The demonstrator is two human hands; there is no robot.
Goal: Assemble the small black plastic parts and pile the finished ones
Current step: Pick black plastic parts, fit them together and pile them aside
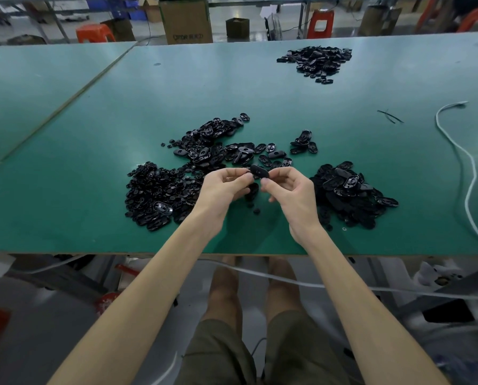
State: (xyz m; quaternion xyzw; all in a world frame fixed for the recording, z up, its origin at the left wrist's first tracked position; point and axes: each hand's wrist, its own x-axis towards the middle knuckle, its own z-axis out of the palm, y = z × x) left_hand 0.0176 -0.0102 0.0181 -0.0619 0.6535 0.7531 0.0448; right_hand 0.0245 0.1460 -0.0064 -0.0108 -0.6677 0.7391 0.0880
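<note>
A green-topped workbench (260, 101) fills the view. A brown cardboard box (186, 20) and a red plastic stool (319, 22) stand on the workshop floor beyond its far edge.

Above the bench's near middle, a small oval black plastic shell (259, 172) is held between both hands, clear of the surface. Its long axis runs nearly nine-to-three, with the right end dipping a little toward four o'clock. The left hand (224, 187) pinches the nine o'clock end with curled fingertips. The right hand (290, 190) pinches the three o'clock end between thumb and forefinger, its other fingers curled underneath. The hands are equally near the shell, so neither has to reach.

At the shell's six o'clock, a smaller dark piece (253, 188) sits close to the left hand's fingers. It cannot be told whether that piece is gripped or lying on the bench. The step in hand looks like fitting two parts together. If so, the next move probably depends on holding the shell steady along its axis while the other part comes up from six o'clock.

Further out:
- A heap of small black fittings (154, 193) lies at nine o'clock from the hands.
- A loose spread of oval black shells (212, 143) lies at eleven to twelve.
- A dense heap of oval shells (348, 190) lies at three.
- A far pile of black parts (315, 61) sits well apart at one o'clock.
- A white cable (454, 151) trails down the right side.

The frame does not show which pile takes the finished pieces.
</note>
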